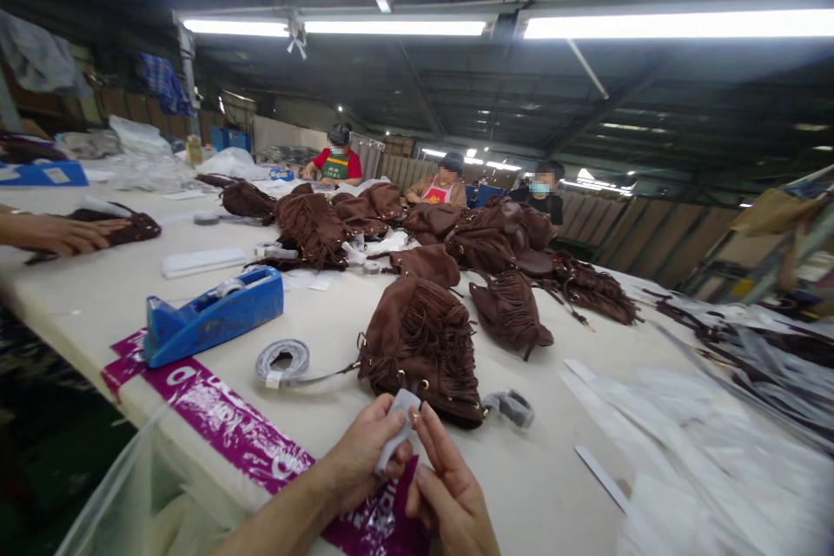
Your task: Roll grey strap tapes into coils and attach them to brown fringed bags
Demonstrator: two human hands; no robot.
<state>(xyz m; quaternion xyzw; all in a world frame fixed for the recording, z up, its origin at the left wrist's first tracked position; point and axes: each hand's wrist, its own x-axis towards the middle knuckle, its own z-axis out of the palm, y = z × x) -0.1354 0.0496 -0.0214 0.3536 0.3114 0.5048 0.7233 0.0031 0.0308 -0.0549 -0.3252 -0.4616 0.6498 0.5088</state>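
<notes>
At the near edge of the white table [365, 313], my left hand [361, 456] pinches a small pale grey piece of material [399, 421] by its lower part. My right hand [449, 486] meets it with the fingertips closed on the piece's right edge. Just beyond my hands lies a brown fringed suede bag [420, 347] with metal studs. A grey strap coil [283, 362] lies left of the bag, and a small grey wad [512, 406] lies right of it.
A blue tape dispenser [208, 317] sits at left above a magenta printed plastic bag [221, 421]. More brown fringed bags [495, 252] pile mid-table. Clear plastic sleeves [691, 443] spread at right. Another person's hand [56, 233] rests far left; three people sit at the far end.
</notes>
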